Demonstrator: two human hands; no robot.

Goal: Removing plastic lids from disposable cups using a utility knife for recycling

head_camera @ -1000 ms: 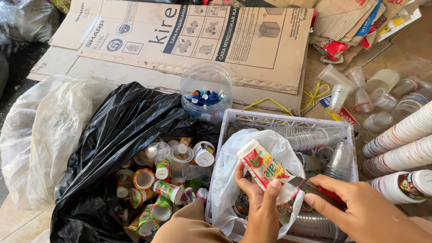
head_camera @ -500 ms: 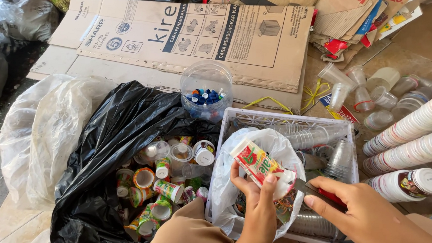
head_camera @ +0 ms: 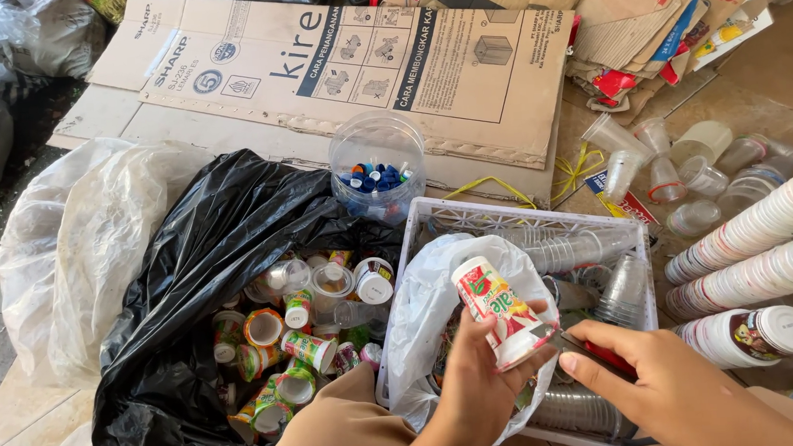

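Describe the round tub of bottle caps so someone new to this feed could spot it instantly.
Start at the big flattened cardboard box lying across the top of the view. At its lower edge, just above the white plastic crate and right of the black bag, stands a clear round tub. Unlike the clear cups nearby, it is wide, squat and holds mostly blue caps.

In my left hand (head_camera: pixel 477 382) I hold a small white cup (head_camera: pixel 501 312) tilted over the white crate (head_camera: pixel 505 219); its label is red, green and white. More cups with the same green and red labels (head_camera: pixel 281 351) lie in the black bag (head_camera: pixel 190 261). A flattened brown cardboard box (head_camera: pixel 352 62) with dark printed panels lies on the floor beyond. Folded brown, red and blue cartons (head_camera: pixel 658 28) pile at upper right.
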